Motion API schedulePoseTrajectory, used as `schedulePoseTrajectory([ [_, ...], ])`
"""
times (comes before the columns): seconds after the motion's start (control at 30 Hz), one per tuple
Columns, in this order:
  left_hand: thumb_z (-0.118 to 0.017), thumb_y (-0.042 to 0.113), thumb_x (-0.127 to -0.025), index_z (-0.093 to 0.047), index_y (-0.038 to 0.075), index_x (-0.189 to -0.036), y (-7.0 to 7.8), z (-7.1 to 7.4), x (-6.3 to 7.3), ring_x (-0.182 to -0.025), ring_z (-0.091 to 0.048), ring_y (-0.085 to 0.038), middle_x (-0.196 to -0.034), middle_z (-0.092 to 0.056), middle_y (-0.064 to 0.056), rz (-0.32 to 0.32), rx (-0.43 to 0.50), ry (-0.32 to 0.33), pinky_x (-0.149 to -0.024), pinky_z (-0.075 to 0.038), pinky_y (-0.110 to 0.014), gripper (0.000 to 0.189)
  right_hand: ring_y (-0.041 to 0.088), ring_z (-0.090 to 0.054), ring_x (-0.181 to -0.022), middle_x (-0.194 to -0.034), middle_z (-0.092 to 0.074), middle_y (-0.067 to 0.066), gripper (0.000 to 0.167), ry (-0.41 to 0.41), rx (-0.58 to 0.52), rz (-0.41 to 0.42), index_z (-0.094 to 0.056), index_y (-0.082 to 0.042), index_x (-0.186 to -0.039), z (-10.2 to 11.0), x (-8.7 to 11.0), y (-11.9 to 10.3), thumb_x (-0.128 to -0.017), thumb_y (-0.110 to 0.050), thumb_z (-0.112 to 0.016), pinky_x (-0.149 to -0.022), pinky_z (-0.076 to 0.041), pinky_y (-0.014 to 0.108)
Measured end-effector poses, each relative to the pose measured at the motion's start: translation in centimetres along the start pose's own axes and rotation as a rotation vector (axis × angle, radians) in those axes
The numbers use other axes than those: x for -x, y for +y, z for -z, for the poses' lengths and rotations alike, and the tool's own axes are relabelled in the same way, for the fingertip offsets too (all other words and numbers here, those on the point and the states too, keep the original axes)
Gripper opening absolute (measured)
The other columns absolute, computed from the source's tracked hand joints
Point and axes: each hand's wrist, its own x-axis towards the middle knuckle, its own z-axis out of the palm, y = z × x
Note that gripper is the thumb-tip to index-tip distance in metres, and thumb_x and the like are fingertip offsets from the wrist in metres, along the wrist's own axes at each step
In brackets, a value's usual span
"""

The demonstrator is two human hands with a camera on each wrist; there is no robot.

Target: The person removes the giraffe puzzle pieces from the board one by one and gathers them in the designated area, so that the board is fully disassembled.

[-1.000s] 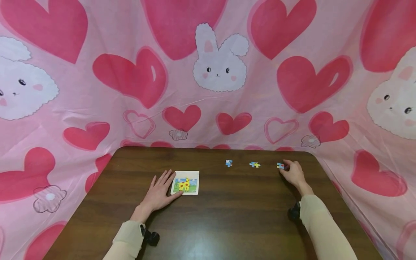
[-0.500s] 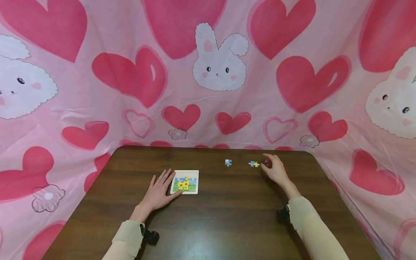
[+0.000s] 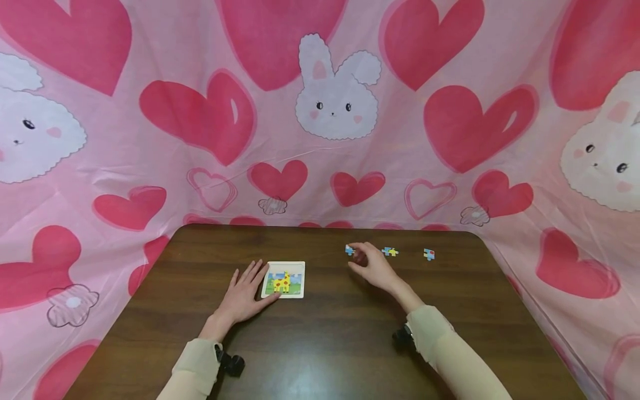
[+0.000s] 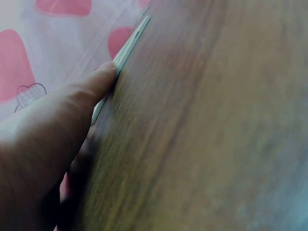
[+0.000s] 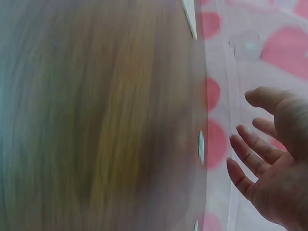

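Observation:
A square jigsaw board (image 3: 283, 280) with a yellow giraffe picture lies on the table, left of the middle. My left hand (image 3: 243, 298) rests at its left side, fingers extended; in the left wrist view the thumb (image 4: 98, 82) touches its edge. My right hand (image 3: 377, 269) hovers beside a blue jigsaw piece (image 3: 349, 250), which it partly covers. In the right wrist view its fingers are parted and hold nothing. Farther right lie a blue-and-yellow jigsaw piece (image 3: 390, 251) and a blue piece with red (image 3: 429, 254).
The dark wooden table (image 3: 320, 344) has rounded far corners. A pink cloth (image 3: 320, 183) with hearts and rabbits hangs behind it and along both sides. Each wrist bears a small black camera, such as the left one (image 3: 232, 365).
My right hand has swept left, from the rightmost jigsaw piece past the middle one to the leftmost. All three pieces stay on the table. The left hand keeps its place on the board.

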Motion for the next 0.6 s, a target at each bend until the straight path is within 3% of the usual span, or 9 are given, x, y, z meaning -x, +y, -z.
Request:
schedulePoseTrajectory([
  [0.17, -0.069, 0.066, -0.099, -0.036, 0.01, -0.173, 0.2, 0.1, 0.0, -0.17, -0.026, -0.045, -0.18, -0.032, -0.021, -0.004, 0.013, 0.003, -0.134, -0.013, -0.077, 0.098, 0.025, -0.069, -0.095, -0.103, -0.071, 0.013, 0.043, -0.073, -0.012, 0.041, -0.07, 0.004, -0.136, -2.2, -0.5, -2.5, -0.096, -0.008, -0.083, -0.089, -0.06, 0.04],
  [0.6, -0.072, 0.065, -0.097, -0.038, 0.012, -0.172, -0.3, 0.5, -0.1, -0.17, -0.024, -0.046, -0.181, -0.03, -0.021, -0.011, 0.066, -0.015, -0.134, -0.01, -0.078, 0.097, 0.021, -0.063, -0.092, -0.104, -0.068, 0.015, 0.04, -0.239, -0.099, 0.107, -0.072, 0.003, -0.132, -7.5, -2.5, -6.9, -0.096, -0.011, -0.084, -0.083, -0.054, 0.025],
])
